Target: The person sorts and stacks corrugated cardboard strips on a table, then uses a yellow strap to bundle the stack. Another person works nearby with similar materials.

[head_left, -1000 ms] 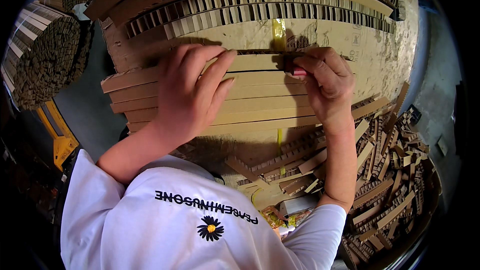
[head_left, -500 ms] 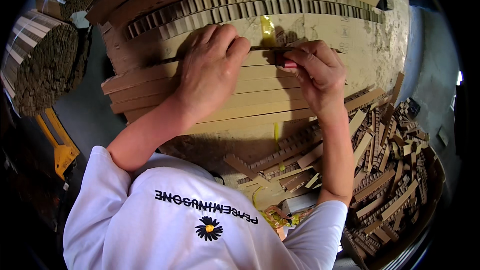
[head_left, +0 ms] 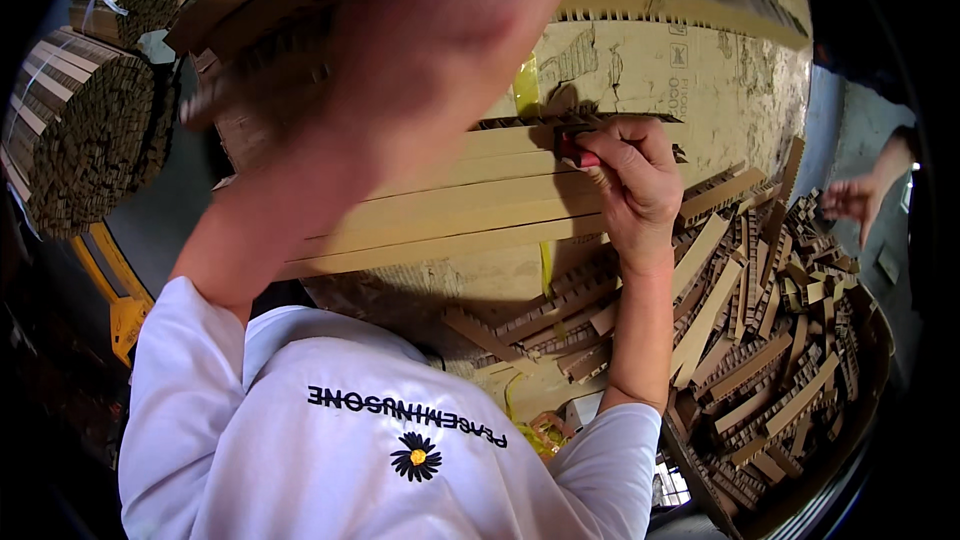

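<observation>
My left hand [head_left: 450,30] is raised over the far part of the work surface, smeared by motion. Its fingertips are hidden, so its grip does not show. Beside it lies a long honeycomb cardboard strip [head_left: 690,2], blurred along its edge. My right hand [head_left: 640,175] is closed on a small red and black tool [head_left: 577,148], whose working end I cannot make out. The tool rests at the far edge of several long tan cardboard strips [head_left: 470,202] laid side by side. Dark cut edges show just beyond the tool.
A heap of short honeycomb offcuts [head_left: 770,390] fills a bin [head_left: 885,340] at the right. Another person's hand [head_left: 858,202] reaches in above it. Bundled strips [head_left: 95,130] stand at the left, near a yellow metal frame [head_left: 125,290]. Yellow tape [head_left: 526,90] crosses the cardboard-covered surface.
My left hand has lifted off the tan strips and swung up and away. My right hand has come slightly nearer with the tool. The far honeycomb strip has shifted, and another person's hand has appeared.
</observation>
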{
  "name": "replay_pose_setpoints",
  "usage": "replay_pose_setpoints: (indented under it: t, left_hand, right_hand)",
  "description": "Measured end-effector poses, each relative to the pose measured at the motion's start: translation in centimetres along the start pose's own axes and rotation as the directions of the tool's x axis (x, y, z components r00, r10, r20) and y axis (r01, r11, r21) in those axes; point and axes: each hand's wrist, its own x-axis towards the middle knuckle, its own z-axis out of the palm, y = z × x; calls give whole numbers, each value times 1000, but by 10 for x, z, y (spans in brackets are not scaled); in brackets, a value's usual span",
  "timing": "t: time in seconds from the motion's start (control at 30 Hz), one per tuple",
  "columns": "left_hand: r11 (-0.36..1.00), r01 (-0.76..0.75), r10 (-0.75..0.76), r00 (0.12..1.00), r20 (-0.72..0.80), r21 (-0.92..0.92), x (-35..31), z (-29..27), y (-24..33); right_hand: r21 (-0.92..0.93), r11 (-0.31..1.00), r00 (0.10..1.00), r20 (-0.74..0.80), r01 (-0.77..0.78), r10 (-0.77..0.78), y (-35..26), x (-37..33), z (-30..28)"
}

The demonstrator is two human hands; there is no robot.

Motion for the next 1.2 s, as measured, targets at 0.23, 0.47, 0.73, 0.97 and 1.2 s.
replay_pose_setpoints:
  t: [0.23, 0.47, 0.73, 0.97, 1.2]
  left_hand:
    - [963, 34, -28, 999, 24, -266, -29, 8, -2]
    - [943, 175, -103, 963, 250, -284, -89, 28, 6]
    - [926, 235, -147, 946, 289, -297, -91, 31, 7]
    - [927, 221, -139, 953, 269, -304, -90, 33, 3]
    - [932, 209, -128, 954, 270, -295, -90, 34, 3]
  right_hand:
    - [-123, 989, 996, 47, 76, -71, 1, 5, 1]
    - [-193, 974, 992, 63, 120, -109, -1, 9, 4]
    - [-173, 983, 996, 68, 63, -52, -2, 12, 4]
    - [-191, 981, 994, 103, 42, -23, -6, 16, 3]
    - [-174, 984, 993, 114, 36, -17, -2, 15, 4]
